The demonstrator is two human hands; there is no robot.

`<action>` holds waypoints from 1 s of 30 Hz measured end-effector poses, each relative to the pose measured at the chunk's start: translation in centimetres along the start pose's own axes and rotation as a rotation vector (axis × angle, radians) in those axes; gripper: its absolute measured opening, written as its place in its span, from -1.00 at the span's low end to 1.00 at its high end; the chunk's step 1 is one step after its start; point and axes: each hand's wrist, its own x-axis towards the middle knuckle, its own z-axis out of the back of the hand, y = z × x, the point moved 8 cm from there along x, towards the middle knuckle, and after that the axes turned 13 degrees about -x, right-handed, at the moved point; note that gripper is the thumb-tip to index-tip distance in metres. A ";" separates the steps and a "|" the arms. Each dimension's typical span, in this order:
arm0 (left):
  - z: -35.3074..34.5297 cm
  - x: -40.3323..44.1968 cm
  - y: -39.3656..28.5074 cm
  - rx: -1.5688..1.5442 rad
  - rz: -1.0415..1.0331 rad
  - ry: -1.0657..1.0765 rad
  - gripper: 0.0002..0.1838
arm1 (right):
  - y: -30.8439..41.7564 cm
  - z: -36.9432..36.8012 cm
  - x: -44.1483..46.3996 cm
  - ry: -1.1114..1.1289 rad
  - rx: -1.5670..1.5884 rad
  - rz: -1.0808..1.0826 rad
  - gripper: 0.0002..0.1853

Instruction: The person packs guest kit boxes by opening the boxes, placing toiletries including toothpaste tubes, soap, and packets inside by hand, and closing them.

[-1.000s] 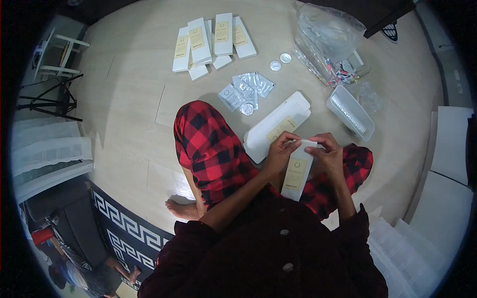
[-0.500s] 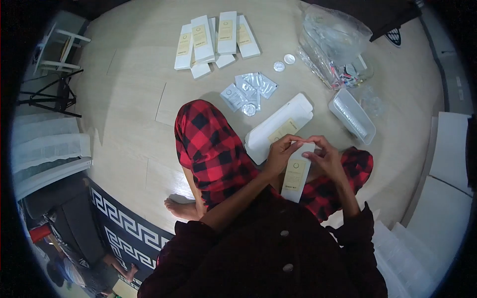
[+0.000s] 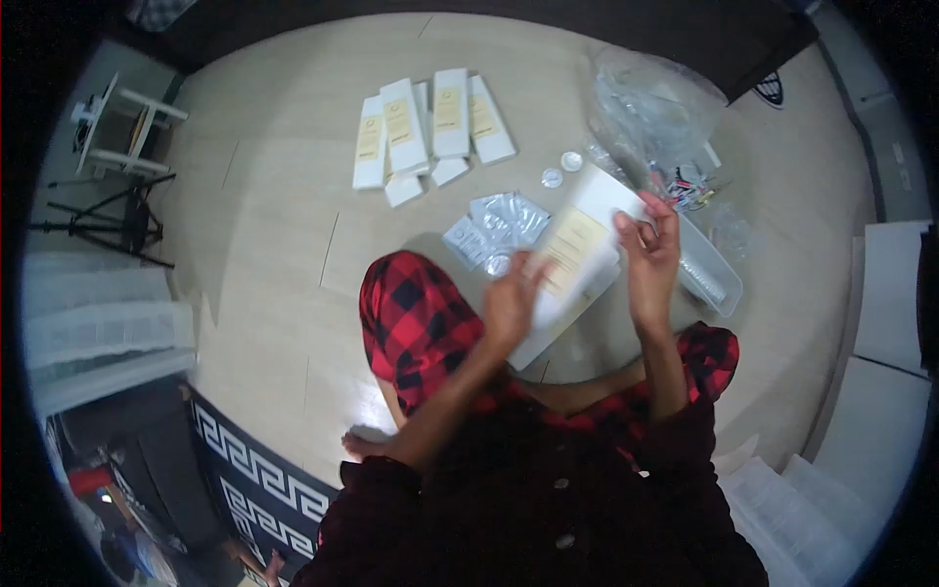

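My right hand [image 3: 652, 245] pinches the labelled white box [image 3: 585, 220] by its right edge, likely steadying it. My blurred left hand [image 3: 509, 305] is at its left side, grip unclear; hands apart, box between.

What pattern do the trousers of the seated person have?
The trousers are red and black check, clearest in head view.

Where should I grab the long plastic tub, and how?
Maybe pinch the long right-hand rim of the tub from above, thumb outside, fingers inside. It's open on top, and the raised box and right hand crowd its left side.
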 end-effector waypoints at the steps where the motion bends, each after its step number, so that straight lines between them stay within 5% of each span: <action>1: 1.7 2.5 0.3 0.049 -0.060 -0.141 -0.63 | 0.9 0.1 0.5 -0.045 -0.011 0.076 -0.64; 2: 2.4 6.7 4.9 0.115 0.004 -0.189 -0.64 | 0.5 0.3 0.9 -0.063 -0.044 0.086 -0.61; 3: 5.5 9.1 0.7 -0.005 -0.303 -0.378 -0.65 | 0.0 1.0 1.3 -0.088 -0.050 0.091 -0.61; 5: 8.0 15.5 0.3 0.130 -0.181 -0.378 -0.70 | -2.0 2.1 1.8 -0.069 -0.122 0.022 -0.59; 8: 9.6 22.3 0.7 0.094 -0.258 -0.412 -0.68 | -5.9 5.9 3.3 -0.130 -0.151 -0.002 -0.73; 11: 9.4 25.6 4.2 0.310 -0.232 -0.365 -0.62 | -6.3 8.3 4.9 -0.190 -0.188 -0.076 -0.87; 13: 7.7 26.3 6.5 0.940 -0.295 -0.274 -0.54 | -4.9 8.9 6.4 -0.166 -0.142 0.041 -0.88; 17: 6.5 25.6 6.5 1.174 -0.277 -0.228 -0.19 | 0.3 7.4 9.8 -0.139 -0.182 0.197 -0.87; 18: 6.5 25.8 7.4 1.136 -0.238 -0.179 0.00 | 2.0 6.6 10.6 -0.126 -0.212 0.235 -0.88; 24: 5.8 23.6 5.1 0.943 -0.369 -0.320 0.00 | 3.5 0.7 18.8 0.035 -0.397 0.486 -0.87; 26: 3.5 19.1 2.4 0.703 -0.373 -0.191 -0.12 | -1.3 -0.4 21.2 0.158 -0.973 0.467 -0.85; 28: 0.6 13.5 1.5 0.333 -0.321 0.026 -0.32 | -7.8 1.1 23.1 0.315 -1.347 0.223 -0.73; 30: -2.7 7.3 1.4 0.097 -0.166 0.160 -0.44 | -11.6 2.9 22.5 0.311 -1.347 0.161 -0.70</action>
